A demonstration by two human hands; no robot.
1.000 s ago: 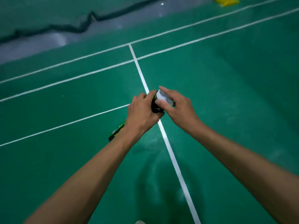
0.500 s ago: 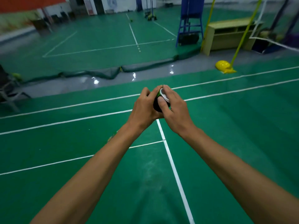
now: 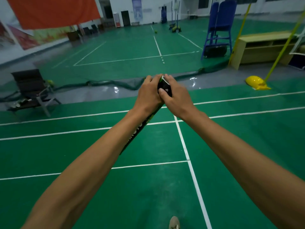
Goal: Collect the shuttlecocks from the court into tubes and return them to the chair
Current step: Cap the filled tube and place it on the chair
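Two hands on one tube [image 3: 140,128] | left hand [image 3: 148,95] gripped its upper part, right hand [image 3: 175,96] curled round the top end | long axis ran from hands down-left under left forearm | chair [image 3: 31,86] stood well off left, left hand nearer | judged next: carry leftward.

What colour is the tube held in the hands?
The tube is black with green print; head view.
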